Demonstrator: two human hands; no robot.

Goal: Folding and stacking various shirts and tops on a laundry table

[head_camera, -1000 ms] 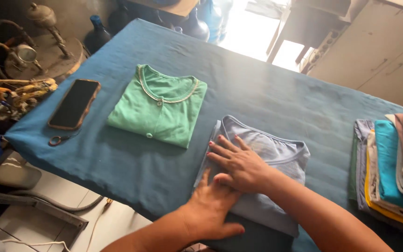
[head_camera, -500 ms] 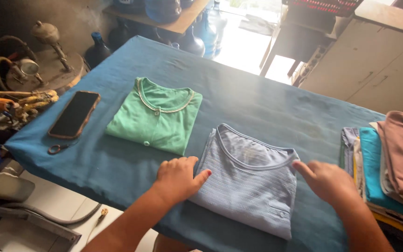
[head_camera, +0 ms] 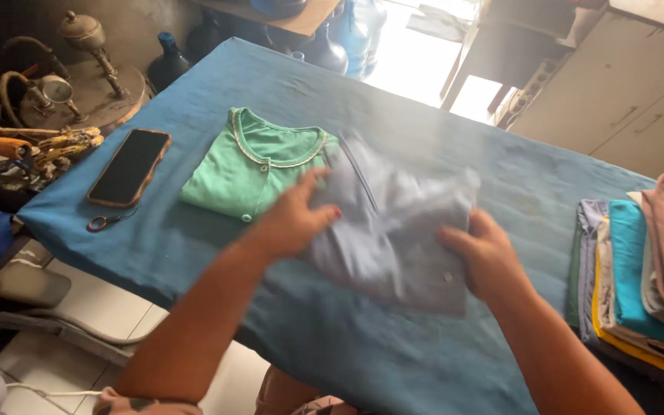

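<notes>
A folded grey-blue striped shirt [head_camera: 393, 223] is lifted off the blue-covered table [head_camera: 424, 138], blurred with motion. My left hand [head_camera: 295, 217] grips its left edge and my right hand [head_camera: 486, 257] grips its right edge. The shirt's left side overlaps the right edge of a folded green shirt [head_camera: 251, 169] that lies flat on the cloth just left of my left hand.
A black phone in an orange case [head_camera: 129, 166] lies at the table's left end, with a small ring-like metal object [head_camera: 100, 223] beside it. A stack of folded clothes [head_camera: 639, 269] sits at the right edge. Metal clutter and bottles stand beyond the left and far sides.
Both hands went from pressing the grey-blue shirt flat to gripping its sides. The shirt has come up and moved left toward the green shirt.
</notes>
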